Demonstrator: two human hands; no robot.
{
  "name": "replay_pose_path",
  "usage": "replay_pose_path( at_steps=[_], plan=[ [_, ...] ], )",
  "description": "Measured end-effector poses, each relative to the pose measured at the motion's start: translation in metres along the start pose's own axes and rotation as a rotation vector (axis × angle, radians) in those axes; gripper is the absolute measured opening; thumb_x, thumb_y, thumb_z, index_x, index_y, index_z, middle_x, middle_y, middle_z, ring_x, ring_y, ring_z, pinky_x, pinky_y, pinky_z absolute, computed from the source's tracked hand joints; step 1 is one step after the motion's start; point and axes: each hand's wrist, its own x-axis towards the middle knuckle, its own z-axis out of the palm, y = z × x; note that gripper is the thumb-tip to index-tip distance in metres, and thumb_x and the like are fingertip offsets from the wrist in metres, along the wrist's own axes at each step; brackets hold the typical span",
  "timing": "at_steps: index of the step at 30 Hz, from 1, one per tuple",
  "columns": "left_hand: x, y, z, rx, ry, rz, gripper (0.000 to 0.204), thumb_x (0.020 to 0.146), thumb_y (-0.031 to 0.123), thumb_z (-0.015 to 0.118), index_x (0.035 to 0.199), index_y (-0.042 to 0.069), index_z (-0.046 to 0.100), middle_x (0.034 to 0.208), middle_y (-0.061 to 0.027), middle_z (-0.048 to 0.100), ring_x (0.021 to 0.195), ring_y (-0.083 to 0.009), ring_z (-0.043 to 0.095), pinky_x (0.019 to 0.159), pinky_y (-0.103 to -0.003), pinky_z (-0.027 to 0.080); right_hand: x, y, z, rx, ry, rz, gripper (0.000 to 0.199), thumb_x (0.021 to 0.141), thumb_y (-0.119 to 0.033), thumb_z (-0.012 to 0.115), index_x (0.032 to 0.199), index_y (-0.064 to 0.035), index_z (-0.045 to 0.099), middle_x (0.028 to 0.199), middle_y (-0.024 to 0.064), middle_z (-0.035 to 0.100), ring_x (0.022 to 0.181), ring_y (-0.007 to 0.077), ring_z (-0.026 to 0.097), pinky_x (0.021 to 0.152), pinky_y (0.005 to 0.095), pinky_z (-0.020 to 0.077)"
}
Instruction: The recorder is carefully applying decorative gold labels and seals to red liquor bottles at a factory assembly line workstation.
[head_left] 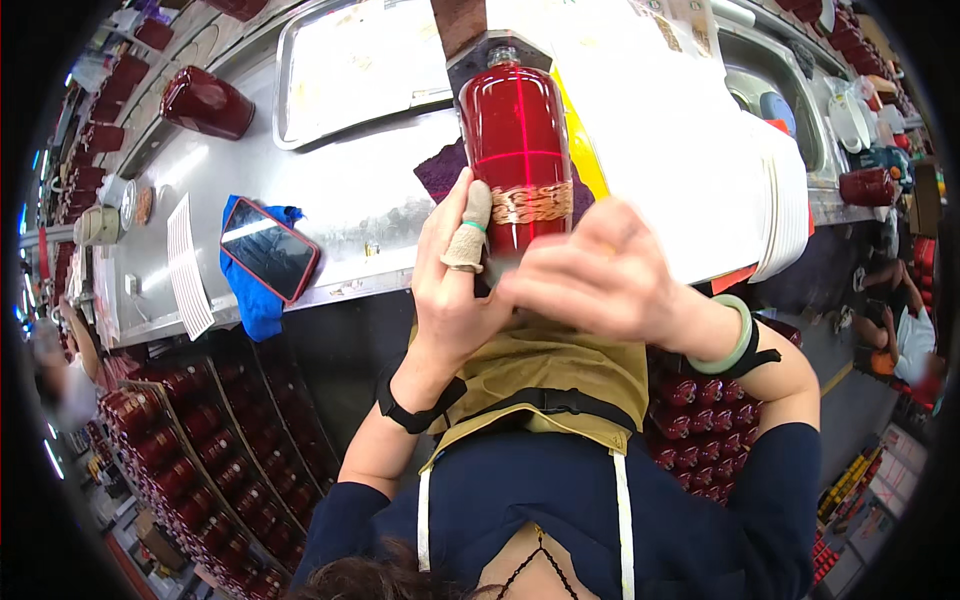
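Observation:
A dark red glass bottle [516, 110] lies with its neck away from me, a golden-brown patterned band [532, 203] around its lower part. Bright red crossed lines fall on it. Along its left side stretch the fingers of my left hand [450, 270], one wearing pale finger covers [465, 245] with a green ring; its thumb points toward the bottle's base. My right hand [600, 275], blurred by motion, is at the lower right end of the bottle with its fingers bent. Whether it holds anything cannot be made out. Dark purple cloth [440, 172] shows beside the bottle.
A phone [268, 248] rests on a blue cloth [255, 312] at the left, beside a white strip sheet [188, 265]. Another red bottle [207, 103] stands behind, near a metal tray [290, 90]. Stacked white trays [785, 205] and a sink [770, 75] are at the right.

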Motion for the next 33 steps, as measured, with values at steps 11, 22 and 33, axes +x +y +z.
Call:
replay_pose_path(
  at_steps=[11, 22, 33],
  plan=[
    [-0.004, -0.003, 0.000, -0.110, -0.091, -0.171, 0.087, 0.070, 0.005, 0.090, 0.146, -0.005, 0.048, 0.147, -0.0234, 0.055, 0.133, -0.0368, 0.058, 0.105, -0.045, 0.049, 0.012, 0.029, 0.008, -0.034, 0.032, -0.079, 0.016, 0.086, -0.017, 0.063, 0.099, -0.0177, 0.073, 0.088, -0.0034, 0.065, 0.081, 0.0152, 0.061, 0.085, 0.0355, 0.0478],
    [-0.002, 0.000, 0.006, 0.060, -0.078, -0.047, 0.089, 0.068, 0.011, 0.090, 0.146, -0.006, 0.049, 0.148, -0.0243, 0.051, 0.132, -0.0385, 0.054, 0.109, -0.046, 0.040, 0.017, 0.043, -0.001, 0.067, 0.017, -0.205, 0.022, 0.079, -0.014, 0.074, 0.100, -0.0178, 0.078, 0.094, -0.0084, 0.070, 0.074, 0.0146, 0.056, 0.069, 0.0352, 0.0453],
    [-0.005, -0.016, 0.002, 0.057, -0.151, -0.020, 0.076, 0.068, 0.009, 0.087, 0.137, -0.005, 0.056, 0.132, -0.0190, 0.064, 0.126, -0.0424, 0.053, 0.110, -0.049, 0.040, 0.027, 0.043, 0.015, -0.022, 0.023, -0.180, 0.018, 0.082, -0.019, 0.071, 0.099, -0.0208, 0.077, 0.091, -0.0039, 0.069, 0.077, 0.0182, 0.057, 0.076, 0.0333, 0.0447]
  ],
)
